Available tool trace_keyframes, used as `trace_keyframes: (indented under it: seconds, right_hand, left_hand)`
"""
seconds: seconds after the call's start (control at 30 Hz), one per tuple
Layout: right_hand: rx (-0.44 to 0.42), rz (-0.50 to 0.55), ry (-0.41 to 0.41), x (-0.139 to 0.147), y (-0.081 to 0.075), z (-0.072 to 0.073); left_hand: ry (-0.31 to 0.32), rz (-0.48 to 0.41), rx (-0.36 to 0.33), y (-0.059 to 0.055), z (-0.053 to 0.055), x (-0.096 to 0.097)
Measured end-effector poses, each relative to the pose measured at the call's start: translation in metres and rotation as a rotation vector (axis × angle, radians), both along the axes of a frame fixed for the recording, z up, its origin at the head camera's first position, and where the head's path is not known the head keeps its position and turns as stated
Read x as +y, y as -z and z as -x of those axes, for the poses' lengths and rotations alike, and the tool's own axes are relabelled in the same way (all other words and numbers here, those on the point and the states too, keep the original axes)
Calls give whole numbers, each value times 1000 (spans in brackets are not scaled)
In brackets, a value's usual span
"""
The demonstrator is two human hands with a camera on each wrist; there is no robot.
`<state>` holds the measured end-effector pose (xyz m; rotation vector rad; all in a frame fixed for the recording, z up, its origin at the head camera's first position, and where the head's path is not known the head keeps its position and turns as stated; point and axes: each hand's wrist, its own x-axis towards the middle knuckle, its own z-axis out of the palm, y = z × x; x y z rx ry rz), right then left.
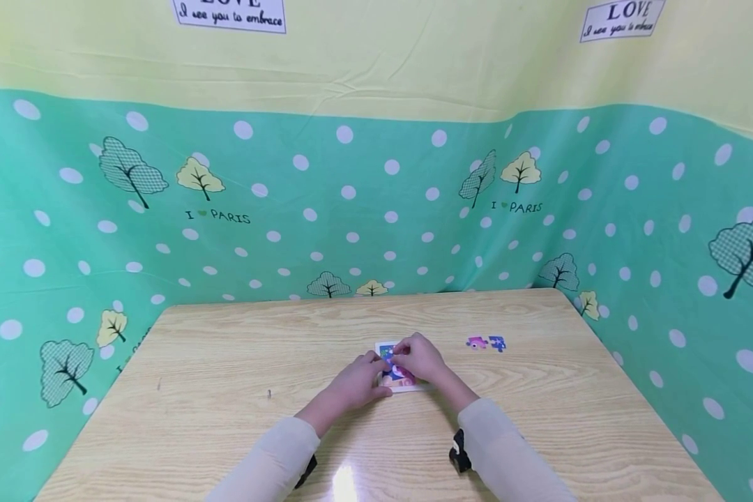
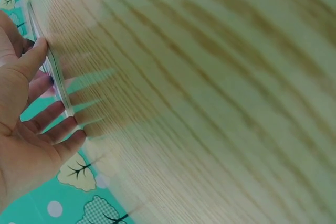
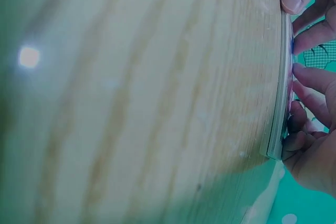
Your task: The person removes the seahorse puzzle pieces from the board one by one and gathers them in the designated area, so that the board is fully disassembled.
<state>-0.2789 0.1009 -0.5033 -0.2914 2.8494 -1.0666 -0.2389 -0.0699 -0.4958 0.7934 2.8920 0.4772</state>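
Note:
A small jigsaw puzzle (image 1: pixel 387 379), blue and pink in a white tray (image 1: pixel 409 389), lies flat on the wooden table. My left hand (image 1: pixel 355 383) rests on its left side, thumb along the near edge. Its fingers (image 2: pixel 63 127) look spread and fairly straight at the tray's edge in the left wrist view. From the right, my right hand (image 1: pixel 422 359) reaches over the picture. Thumb and index finger come together on it, pinching a puzzle piece mostly hidden under the fingertips (image 3: pixel 300 70). The other fingers of that hand curl inward near the tray's edge.
Two loose puzzle pieces lie to the right of the tray: a pink piece (image 1: pixel 476 343) with an eye and a blue piece (image 1: pixel 497 343). A green polka-dot curtain (image 1: pixel 351 209) hangs behind and beside the table (image 1: pixel 238 348). Small dark marks show on the table's left.

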Motion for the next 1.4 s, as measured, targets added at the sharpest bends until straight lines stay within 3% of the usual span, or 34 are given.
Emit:
trace_keyframes:
  seconds: [1.0, 1.4]
  right_hand:
    - [-71, 30, 59, -4, 0, 2]
    - [-46, 115, 55, 0, -3, 4]
  left_hand:
    - [-9, 15, -28, -4, -2, 1]
    - [1, 12, -15, -5, -3, 1]
